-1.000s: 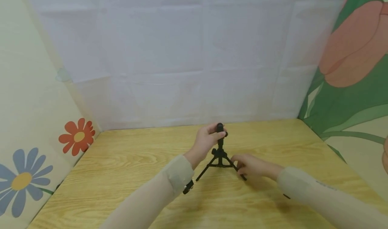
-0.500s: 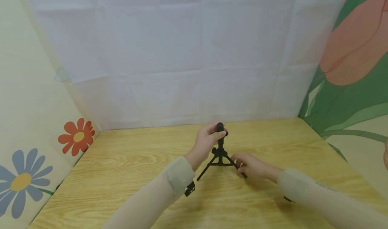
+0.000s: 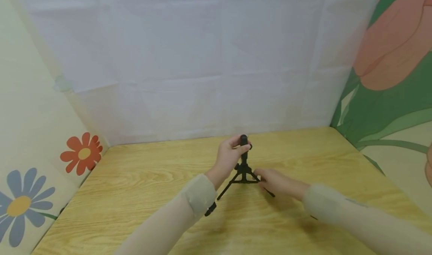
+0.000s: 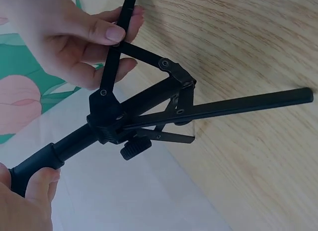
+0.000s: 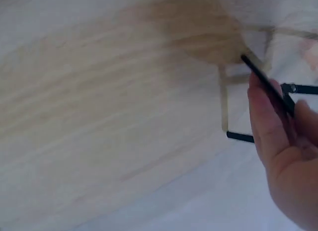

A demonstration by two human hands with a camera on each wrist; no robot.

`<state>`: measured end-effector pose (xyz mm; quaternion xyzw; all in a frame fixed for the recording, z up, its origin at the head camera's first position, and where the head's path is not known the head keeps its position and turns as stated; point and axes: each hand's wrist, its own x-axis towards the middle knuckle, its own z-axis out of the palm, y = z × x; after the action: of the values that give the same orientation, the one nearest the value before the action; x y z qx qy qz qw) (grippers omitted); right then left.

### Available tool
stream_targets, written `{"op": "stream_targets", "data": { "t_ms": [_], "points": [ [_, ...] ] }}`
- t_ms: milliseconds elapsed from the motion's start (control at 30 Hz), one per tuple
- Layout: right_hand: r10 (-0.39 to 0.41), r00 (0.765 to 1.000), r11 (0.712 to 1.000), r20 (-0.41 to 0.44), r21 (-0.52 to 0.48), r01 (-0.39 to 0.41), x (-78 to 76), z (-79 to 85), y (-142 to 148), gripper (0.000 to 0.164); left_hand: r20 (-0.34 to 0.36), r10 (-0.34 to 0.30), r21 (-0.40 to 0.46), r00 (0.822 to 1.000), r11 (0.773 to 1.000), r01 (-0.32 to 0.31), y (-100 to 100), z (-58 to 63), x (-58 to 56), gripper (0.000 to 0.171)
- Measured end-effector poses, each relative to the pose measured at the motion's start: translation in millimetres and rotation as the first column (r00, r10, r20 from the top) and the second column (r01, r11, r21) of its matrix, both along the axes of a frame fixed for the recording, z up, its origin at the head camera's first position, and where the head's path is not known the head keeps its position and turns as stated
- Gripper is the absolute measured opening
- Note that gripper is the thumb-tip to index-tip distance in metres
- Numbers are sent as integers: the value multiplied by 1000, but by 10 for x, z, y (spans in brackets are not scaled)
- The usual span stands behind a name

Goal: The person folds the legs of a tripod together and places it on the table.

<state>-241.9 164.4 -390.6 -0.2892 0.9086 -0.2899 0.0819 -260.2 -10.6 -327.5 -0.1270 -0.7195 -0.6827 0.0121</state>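
Note:
A black tabletop tripod (image 3: 244,168) stands with its legs spread, its column nearly upright in the head view. My left hand (image 3: 230,155) grips the upper column, thumb across the front. Lower down, my right hand (image 3: 275,182) pinches the right-hand leg close to where the brace joins it. In the left wrist view the thumb and fingers of that hand lie on either side of the leg (image 4: 110,72). A ridged knob (image 4: 135,147) sticks out beside the hub, and another leg (image 4: 248,103) reaches out to the right. The right wrist view shows a leg tip (image 5: 244,58) beyond the fingers.
The tripod is over a wood-grain table (image 3: 141,195). Behind the table hangs a creased white sheet (image 3: 175,60). Flower-printed panels stand at the left (image 3: 37,108) and right (image 3: 388,112). Small black devices sit under both wrists.
My right hand has slid a little up the leg toward the hub, so more of the lower leg shows. The left hand keeps its grip on the column. The head view has shifted slightly.

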Motion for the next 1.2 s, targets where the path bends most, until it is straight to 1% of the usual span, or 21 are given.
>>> {"op": "stream_targets", "data": {
  "t_ms": [67,233,367,500,567,733,833,967,1100,1200],
  "points": [
    [-9,1000,999,-15,-39,8,11,-5,-27,20,-4,-7,1,1000,1000,7,-12,-4,-8,20],
    [-2,999,990,-45,-140,-4,38,-50,-49,11,32,-35,29,999,999,34,-46,2,-14,19],
    [13,1000,977,-24,-212,-17,41,-80,-32,11,59,-52,39,997,998,49,-55,6,-16,20],
    [3,1000,970,-31,-243,-10,36,-85,-26,11,61,-68,53,996,996,65,-65,13,-27,22],
    [-8,997,971,-75,-238,-10,33,-82,-32,13,65,-71,63,995,996,67,-69,15,-37,22],
    [-57,984,969,-169,-249,14,33,-97,-66,15,78,-91,68,993,994,86,-63,27,-32,24],
    [-104,975,959,-196,-278,46,36,-117,-94,15,80,-96,75,992,993,91,-66,33,-29,26],
    [-163,966,944,-202,-316,93,32,-139,-128,15,85,-86,87,993,993,78,-79,36,-37,29],
    [-206,960,930,-188,-343,132,26,-158,-150,13,92,-91,89,992,993,83,-86,34,-44,29],
    [-240,950,923,-198,-351,160,26,-173,-154,12,95,-97,83,991,992,89,-78,37,-50,30]
  ]
}}
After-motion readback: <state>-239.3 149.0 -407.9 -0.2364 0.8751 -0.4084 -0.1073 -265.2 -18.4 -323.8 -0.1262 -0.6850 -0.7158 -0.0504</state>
